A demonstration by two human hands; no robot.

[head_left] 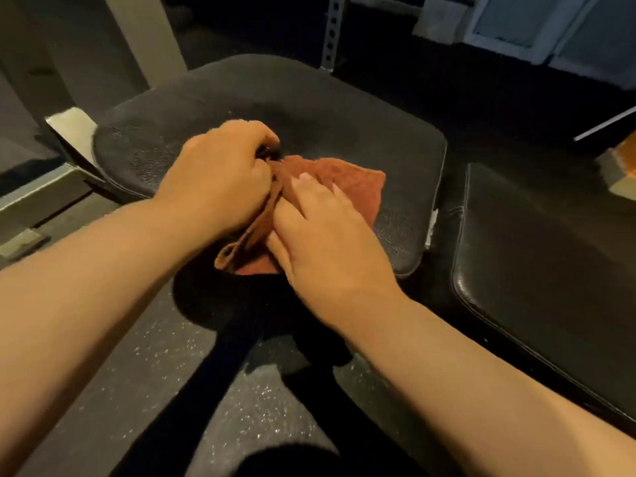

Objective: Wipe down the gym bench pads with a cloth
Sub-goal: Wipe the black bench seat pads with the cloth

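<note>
An orange-brown cloth [347,187] lies on the black seat pad [309,108] of a gym bench, near the pad's front edge. My left hand [220,177] has its fingers curled round the bunched left edge of the cloth. My right hand [327,235] lies flat on the cloth with straight fingers, pressing it onto the pad. Part of the cloth hangs over the pad's front edge below my hands. A second black pad [550,263] lies to the right, across a narrow gap.
A grey metal frame [69,132] stands at the left and a perforated upright post [332,29] behind the seat pad. Speckled rubber flooring [137,356] lies below. A dark bench support [241,339] runs under the pad towards me.
</note>
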